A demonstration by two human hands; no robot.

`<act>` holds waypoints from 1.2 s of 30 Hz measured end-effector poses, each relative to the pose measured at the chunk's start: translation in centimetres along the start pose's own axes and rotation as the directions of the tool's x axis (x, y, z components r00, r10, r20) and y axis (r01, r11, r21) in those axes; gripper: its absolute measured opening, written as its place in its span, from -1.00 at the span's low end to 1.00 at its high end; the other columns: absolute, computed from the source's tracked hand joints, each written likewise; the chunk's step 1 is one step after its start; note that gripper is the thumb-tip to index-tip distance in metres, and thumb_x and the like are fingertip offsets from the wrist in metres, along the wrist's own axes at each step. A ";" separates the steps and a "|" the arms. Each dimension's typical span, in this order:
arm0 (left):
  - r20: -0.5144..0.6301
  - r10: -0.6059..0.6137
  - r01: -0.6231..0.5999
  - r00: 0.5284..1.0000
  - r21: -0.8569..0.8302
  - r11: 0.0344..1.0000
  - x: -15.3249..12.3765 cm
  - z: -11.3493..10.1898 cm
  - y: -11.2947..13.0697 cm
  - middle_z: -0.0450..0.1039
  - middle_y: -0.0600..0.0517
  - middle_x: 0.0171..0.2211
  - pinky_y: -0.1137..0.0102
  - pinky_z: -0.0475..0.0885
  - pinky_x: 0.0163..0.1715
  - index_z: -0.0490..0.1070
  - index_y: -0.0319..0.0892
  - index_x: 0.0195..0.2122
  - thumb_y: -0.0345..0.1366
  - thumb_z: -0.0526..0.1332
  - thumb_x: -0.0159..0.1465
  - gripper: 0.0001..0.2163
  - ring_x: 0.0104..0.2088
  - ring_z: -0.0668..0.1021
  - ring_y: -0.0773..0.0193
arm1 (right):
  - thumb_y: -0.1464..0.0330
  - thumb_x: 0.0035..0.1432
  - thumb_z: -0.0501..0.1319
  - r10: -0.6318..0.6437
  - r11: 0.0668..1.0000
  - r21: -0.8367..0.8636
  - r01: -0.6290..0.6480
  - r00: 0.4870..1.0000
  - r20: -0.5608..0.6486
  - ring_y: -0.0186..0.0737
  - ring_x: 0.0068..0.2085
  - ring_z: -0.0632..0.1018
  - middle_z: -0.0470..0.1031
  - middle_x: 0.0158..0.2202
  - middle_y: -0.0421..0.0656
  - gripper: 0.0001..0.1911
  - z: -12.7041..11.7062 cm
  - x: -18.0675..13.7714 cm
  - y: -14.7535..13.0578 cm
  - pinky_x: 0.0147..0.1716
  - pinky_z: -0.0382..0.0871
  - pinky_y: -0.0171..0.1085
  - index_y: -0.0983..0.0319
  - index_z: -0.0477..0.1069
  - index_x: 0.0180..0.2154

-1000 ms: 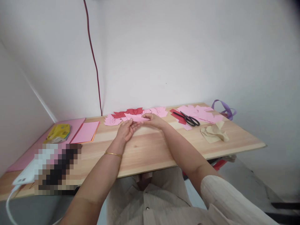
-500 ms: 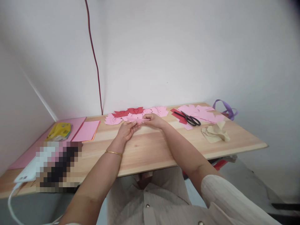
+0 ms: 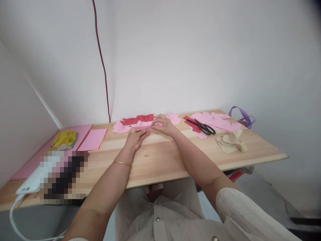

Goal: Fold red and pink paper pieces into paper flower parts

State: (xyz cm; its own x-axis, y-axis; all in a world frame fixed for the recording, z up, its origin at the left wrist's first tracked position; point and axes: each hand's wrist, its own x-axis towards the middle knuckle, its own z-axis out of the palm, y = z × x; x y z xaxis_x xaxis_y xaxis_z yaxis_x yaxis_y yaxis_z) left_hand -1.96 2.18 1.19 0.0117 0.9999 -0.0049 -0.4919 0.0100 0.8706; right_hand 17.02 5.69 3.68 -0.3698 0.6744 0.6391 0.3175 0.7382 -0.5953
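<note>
A folded piece of pink paper (image 3: 142, 127) is held up between my two hands, just above the table. My left hand (image 3: 136, 138) grips its near left part, thumb and fingers closed. With thumb and forefinger my right hand (image 3: 163, 125) pinches the paper's right end; its other fingers are loosely bent. Right behind the hands lie cut pink paper shapes (image 3: 120, 127) with jagged edges and red paper shapes (image 3: 145, 117). My right hand hides part of this row.
Black-handled scissors (image 3: 202, 127) lie on red and pink scraps (image 3: 223, 121) to the right, near a crumpled beige cloth or paper (image 3: 232, 142). Pink sheets (image 3: 93, 139), a yellow packet (image 3: 63, 140) and a white device (image 3: 27, 186) with a cable are left. A purple strap (image 3: 242, 113) hangs behind.
My right hand has risen slightly and its fingers have opened out somewhat, still pinching the paper's end. The paper's edge now stands more level. My left hand has stayed almost in place.
</note>
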 end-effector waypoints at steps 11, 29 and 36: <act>0.073 0.066 -0.078 0.995 0.173 0.982 -0.7 0.3 0.2 0.56 -0.03 -0.40 0.25 0.42 -0.06 0.50 -0.27 -0.44 -0.38 0.48 -0.16 -0.74 -0.32 0.57 0.27 | 0.27 0.11 0.24 0.017 0.996 -0.093 -0.014 0.999 0.030 -0.19 -0.20 0.45 0.53 -0.32 -0.13 -0.84 0.7 0.1 -0.7 -0.06 0.26 -0.16 0.15 0.57 -0.32; 0.012 0.231 -0.225 0.973 0.283 0.932 -0.3 0.3 0.1 0.53 0.01 -0.43 0.34 0.42 -0.21 0.51 -0.24 -0.44 -0.33 0.46 -0.17 -0.75 -0.35 0.54 0.26 | 0.29 0.05 0.24 0.116 0.954 0.253 -0.162 0.975 0.188 -0.25 -0.19 0.49 0.53 -0.20 -0.12 -0.74 1.6 -0.4 -1.6 -0.13 0.36 -0.24 0.23 0.49 -0.19; 0.044 0.140 -0.147 0.989 0.215 0.965 -0.2 0.4 0.0 0.55 -0.03 -0.41 0.30 0.45 -0.16 0.54 -0.28 -0.40 -0.35 0.46 -0.17 -0.73 -0.36 0.56 0.26 | 0.35 0.04 0.22 0.108 0.966 0.218 -0.140 0.983 0.150 -0.26 -0.21 0.48 0.49 -0.20 -0.10 -0.71 2.0 -0.4 -1.2 -0.15 0.37 -0.24 0.24 0.46 -0.14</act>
State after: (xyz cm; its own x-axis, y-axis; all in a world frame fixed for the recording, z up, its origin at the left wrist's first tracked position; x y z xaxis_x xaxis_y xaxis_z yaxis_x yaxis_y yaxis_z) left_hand -1.63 2.00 1.42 -0.0187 0.9901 0.1391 -0.2892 -0.1385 0.9472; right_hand 15.08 4.48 3.21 -0.4603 0.7401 0.4902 0.1681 0.6149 -0.7705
